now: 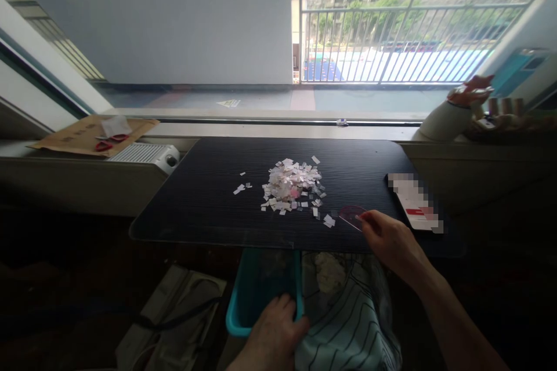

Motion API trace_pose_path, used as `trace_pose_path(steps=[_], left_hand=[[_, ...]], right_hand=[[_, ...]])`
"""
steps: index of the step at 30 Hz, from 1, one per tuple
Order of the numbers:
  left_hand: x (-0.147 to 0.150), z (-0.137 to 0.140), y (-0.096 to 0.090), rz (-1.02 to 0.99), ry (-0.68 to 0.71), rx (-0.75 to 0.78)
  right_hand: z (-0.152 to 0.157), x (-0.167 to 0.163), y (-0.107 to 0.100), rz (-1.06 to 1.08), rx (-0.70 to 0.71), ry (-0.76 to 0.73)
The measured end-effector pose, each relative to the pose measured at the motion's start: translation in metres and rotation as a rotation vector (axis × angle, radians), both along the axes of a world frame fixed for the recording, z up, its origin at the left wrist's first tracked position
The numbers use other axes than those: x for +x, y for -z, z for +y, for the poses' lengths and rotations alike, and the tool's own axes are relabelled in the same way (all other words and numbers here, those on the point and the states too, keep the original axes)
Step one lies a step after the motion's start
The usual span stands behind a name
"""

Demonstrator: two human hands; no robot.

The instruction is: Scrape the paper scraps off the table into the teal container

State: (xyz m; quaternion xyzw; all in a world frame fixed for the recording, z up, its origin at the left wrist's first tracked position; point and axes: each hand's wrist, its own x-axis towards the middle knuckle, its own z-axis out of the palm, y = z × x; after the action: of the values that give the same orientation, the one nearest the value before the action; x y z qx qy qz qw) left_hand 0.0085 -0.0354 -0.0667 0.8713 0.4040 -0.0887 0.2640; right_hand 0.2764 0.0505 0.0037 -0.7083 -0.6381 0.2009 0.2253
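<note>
A heap of small cut paper pieces, mostly white with a bit of pink, lies on the black table. A few loose scraps lie around it. Between the fingertips of my right hand is a thin, clear half-round plastic piece with a pinkish edge, close to the table's front edge and right of the scraps. My left hand is closed over the right rim of a teal plastic bin, fingers inside and thumb outside. The bin's far end goes under the table edge.
A phone lies at the table's right side. Red-handled scissors rest on a brown envelope at the left, beside a white ridged box. Striped cloth hangs right of the bin. Behind is a window sill.
</note>
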Motion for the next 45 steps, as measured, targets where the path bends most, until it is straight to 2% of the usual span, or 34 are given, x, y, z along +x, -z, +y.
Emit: trace_pose_path(steps=[5,9,17,22,27,32,35,40,45], left_hand=[[-0.007,0.005,0.005,-0.025,0.010,0.025],[-0.012,0.011,0.007,-0.033,0.040,0.009],[-0.008,0.011,0.009,-0.045,0.034,0.007],[-0.009,0.009,0.008,-0.045,0.030,0.007],[-0.008,0.012,0.005,-0.030,0.036,0.006],[-0.008,0.010,0.005,-0.033,0.029,0.011],[-0.008,0.010,0.005,-0.045,0.029,0.013],[-0.007,0.014,0.000,-0.031,0.050,0.012],[-0.006,0.017,-0.008,-0.023,0.100,0.052]], right_hand=[[-0.009,-0.002,-0.002,0.016,-0.040,0.008],[-0.017,-0.002,-0.004,-0.020,-0.044,0.083],[-0.020,0.001,-0.006,-0.043,-0.069,0.079],[-0.013,-0.011,-0.002,0.026,0.014,0.008],[-0.005,-0.028,0.000,0.059,0.019,-0.111],[-0.015,-0.010,-0.003,-0.013,0.031,0.001],[-0.023,0.002,-0.003,-0.019,-0.021,0.015],[-0.030,0.007,-0.003,-0.011,-0.006,0.048],[-0.040,0.008,-0.005,0.031,-0.074,-0.040]])
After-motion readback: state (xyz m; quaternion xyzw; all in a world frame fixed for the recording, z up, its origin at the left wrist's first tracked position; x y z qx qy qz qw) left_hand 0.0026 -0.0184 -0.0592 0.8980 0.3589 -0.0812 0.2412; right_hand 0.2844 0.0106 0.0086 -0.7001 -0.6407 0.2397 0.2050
